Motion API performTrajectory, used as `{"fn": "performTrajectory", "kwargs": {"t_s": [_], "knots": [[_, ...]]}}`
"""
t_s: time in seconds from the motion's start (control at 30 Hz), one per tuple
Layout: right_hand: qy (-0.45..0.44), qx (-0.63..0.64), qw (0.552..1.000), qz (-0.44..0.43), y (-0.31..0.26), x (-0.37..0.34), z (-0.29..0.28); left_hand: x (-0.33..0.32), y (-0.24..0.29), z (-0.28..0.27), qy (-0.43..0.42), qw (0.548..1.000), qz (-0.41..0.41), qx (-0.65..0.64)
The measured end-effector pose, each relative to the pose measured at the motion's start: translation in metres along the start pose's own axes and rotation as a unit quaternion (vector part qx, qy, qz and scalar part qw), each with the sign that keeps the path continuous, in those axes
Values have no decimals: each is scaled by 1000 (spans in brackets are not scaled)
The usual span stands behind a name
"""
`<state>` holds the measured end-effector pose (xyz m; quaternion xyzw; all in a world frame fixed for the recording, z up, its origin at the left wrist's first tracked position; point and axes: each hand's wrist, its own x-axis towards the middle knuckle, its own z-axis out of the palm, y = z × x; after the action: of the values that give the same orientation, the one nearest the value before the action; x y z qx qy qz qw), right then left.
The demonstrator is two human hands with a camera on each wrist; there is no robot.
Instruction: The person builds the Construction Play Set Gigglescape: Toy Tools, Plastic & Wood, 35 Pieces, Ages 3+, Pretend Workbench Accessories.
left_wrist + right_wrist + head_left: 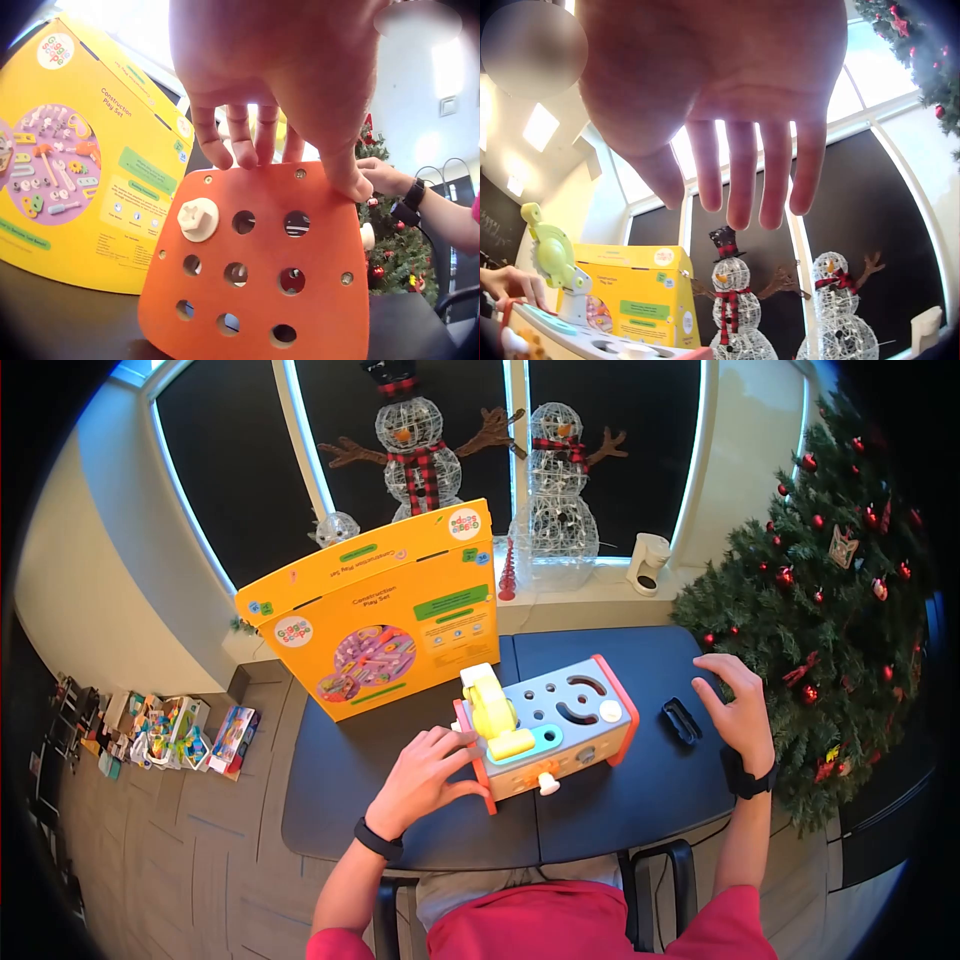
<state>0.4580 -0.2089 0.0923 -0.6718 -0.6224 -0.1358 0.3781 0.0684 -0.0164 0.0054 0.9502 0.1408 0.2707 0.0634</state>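
Note:
A toy workbench (575,736) with a grey top and red-orange end panels stands on the table. My left hand (425,775) grips its left end panel (259,251), fingers over the top edge and thumb at the front corner. A cream bolt (196,220) sits in one of that panel's holes. Beside those fingers, a yellow-green toy circular saw (553,259) stands on the bench top, near a teal plate (549,319). From the bench's front sticks out a white knob (548,784). Fingers spread and holding nothing, my right hand (738,710) hovers right of the bench.
Behind the bench stands a big yellow play-set box (420,595). A small black open case (681,721) lies on the dark table (430,835), near its right side. At the right rises a decorated Christmas tree (800,610); wire snowmen (560,530) stand by the window.

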Motion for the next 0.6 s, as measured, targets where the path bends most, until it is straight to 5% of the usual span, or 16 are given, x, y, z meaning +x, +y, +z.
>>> {"fn": "performTrajectory", "kwargs": {"t_s": [0.5,0.6], "knots": [[-9,101,970,-222,-103,32,37,28,20,27,134,991,7,-13],[-17,119,964,-239,-107,31,44,29,8,27,195,979,-59,-21]]}}
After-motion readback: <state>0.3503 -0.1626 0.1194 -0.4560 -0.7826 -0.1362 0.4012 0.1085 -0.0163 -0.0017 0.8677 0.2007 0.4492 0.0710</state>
